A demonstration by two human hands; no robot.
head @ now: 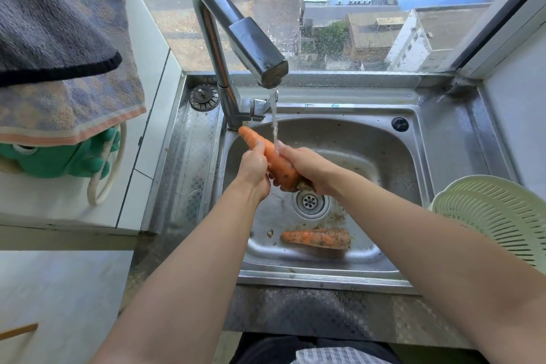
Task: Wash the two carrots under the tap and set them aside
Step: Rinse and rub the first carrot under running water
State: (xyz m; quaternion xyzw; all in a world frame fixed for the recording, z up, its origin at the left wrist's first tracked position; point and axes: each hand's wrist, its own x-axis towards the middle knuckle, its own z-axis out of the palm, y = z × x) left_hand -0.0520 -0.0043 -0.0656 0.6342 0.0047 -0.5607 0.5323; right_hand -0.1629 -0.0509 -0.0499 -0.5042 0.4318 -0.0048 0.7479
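Water runs from the steel tap into the steel sink. An orange carrot is held slanted over the basin, its tip up-left, with the stream falling onto it. My left hand grips its left side and my right hand wraps its thick lower end. A second carrot, speckled with dirt, lies flat on the sink bottom near the front, just below the drain.
A pale green colander sits on the counter at the right. A sink strainer plug rests at the back left corner. Towels hang at the upper left above a green item. A window stands behind the sink.
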